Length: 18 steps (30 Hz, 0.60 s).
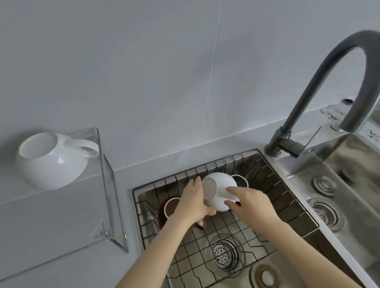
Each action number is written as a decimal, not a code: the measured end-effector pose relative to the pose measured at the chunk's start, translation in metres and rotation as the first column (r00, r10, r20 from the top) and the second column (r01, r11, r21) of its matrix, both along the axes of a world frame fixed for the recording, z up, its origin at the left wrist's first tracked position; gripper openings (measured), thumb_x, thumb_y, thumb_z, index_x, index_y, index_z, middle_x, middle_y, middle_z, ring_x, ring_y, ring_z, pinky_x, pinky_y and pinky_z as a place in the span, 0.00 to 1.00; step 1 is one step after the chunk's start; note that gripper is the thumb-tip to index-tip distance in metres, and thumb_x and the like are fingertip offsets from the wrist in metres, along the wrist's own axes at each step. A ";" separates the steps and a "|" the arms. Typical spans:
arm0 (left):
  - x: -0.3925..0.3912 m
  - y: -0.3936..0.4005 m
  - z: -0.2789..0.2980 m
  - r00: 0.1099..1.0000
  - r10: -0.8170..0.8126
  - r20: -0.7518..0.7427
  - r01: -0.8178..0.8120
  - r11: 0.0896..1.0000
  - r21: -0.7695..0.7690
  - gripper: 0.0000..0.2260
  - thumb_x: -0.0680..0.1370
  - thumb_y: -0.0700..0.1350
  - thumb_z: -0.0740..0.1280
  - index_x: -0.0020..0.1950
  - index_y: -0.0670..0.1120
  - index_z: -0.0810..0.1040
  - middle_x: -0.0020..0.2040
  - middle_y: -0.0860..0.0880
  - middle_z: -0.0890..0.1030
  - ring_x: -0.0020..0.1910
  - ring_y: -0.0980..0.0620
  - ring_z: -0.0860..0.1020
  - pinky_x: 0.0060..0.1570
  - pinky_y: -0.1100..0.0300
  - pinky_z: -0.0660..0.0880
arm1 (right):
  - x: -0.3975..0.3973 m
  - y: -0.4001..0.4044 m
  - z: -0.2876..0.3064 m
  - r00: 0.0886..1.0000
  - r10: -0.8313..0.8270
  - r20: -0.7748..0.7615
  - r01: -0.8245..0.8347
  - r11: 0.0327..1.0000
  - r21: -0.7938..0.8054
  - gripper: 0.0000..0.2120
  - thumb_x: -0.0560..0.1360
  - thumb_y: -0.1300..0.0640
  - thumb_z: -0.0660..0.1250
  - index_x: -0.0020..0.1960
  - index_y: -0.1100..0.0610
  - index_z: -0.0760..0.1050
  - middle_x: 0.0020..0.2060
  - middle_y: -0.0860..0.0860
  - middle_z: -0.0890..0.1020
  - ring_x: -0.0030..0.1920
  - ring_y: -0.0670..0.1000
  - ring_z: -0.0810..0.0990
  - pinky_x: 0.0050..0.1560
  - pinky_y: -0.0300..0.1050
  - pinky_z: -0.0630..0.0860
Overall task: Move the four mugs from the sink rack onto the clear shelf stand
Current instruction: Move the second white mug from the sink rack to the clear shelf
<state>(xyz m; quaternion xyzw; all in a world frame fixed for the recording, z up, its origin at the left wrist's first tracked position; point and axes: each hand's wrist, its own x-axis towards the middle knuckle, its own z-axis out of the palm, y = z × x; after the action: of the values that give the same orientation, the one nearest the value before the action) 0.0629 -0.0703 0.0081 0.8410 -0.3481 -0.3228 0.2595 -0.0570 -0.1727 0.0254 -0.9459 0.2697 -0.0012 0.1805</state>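
Both arms reach into the sink rack. The left hand and right hand clasp the white mug from either side, tipped, base toward the left palm. A brown mug waits, another dark one, probably, behind. The clear shelf stand lies up-left, already holding one white mug.

Glossy ceramic mug; wire rack; brushed-steel sink.
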 end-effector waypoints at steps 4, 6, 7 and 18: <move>0.005 -0.007 -0.014 1.000 0.021 -0.010 -0.021 1.000 -0.014 0.37 0.67 0.44 0.73 0.71 0.42 0.58 0.70 0.41 0.67 0.67 0.44 0.67 0.65 0.51 0.66 | 0.007 -0.002 -0.013 0.997 0.081 0.012 -0.076 0.968 -0.240 0.07 0.66 0.57 0.75 0.40 0.58 0.78 0.27 0.50 0.82 0.25 0.50 0.79 0.21 0.35 0.59; 0.005 -0.009 -0.017 0.999 0.040 0.000 -0.040 0.998 -0.041 0.32 0.67 0.44 0.72 0.67 0.43 0.64 0.64 0.43 0.73 0.61 0.44 0.72 0.59 0.50 0.72 | 0.008 -0.002 -0.013 0.996 0.088 -0.025 -0.091 0.943 -0.321 0.14 0.55 0.57 0.81 0.31 0.55 0.76 0.17 0.48 0.76 0.16 0.46 0.72 0.22 0.29 0.41; 0.005 -0.009 -0.018 0.999 0.045 0.009 -0.045 0.998 -0.049 0.30 0.67 0.44 0.72 0.66 0.43 0.64 0.63 0.43 0.74 0.59 0.45 0.73 0.57 0.50 0.73 | 0.009 -0.002 -0.014 0.997 0.069 -0.044 -0.080 0.934 -0.348 0.15 0.52 0.55 0.82 0.29 0.54 0.76 0.16 0.48 0.75 0.15 0.45 0.71 0.23 0.29 0.39; 0.005 0.008 0.012 0.993 0.117 0.017 -0.108 0.956 -0.274 0.30 0.64 0.47 0.74 0.64 0.50 0.70 0.59 0.48 0.78 0.58 0.48 0.75 0.57 0.54 0.72 | 0.002 -0.002 0.024 0.992 -0.060 0.111 0.061 0.998 0.001 0.07 0.75 0.58 0.62 0.48 0.61 0.75 0.39 0.59 0.83 0.40 0.60 0.79 0.37 0.49 0.74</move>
<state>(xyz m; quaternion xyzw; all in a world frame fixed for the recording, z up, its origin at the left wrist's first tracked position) 0.0681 -0.0624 0.0203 0.8209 -0.3451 -0.2425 0.3850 -0.0547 -0.1749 0.0493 -0.9359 0.2878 -0.0594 0.1942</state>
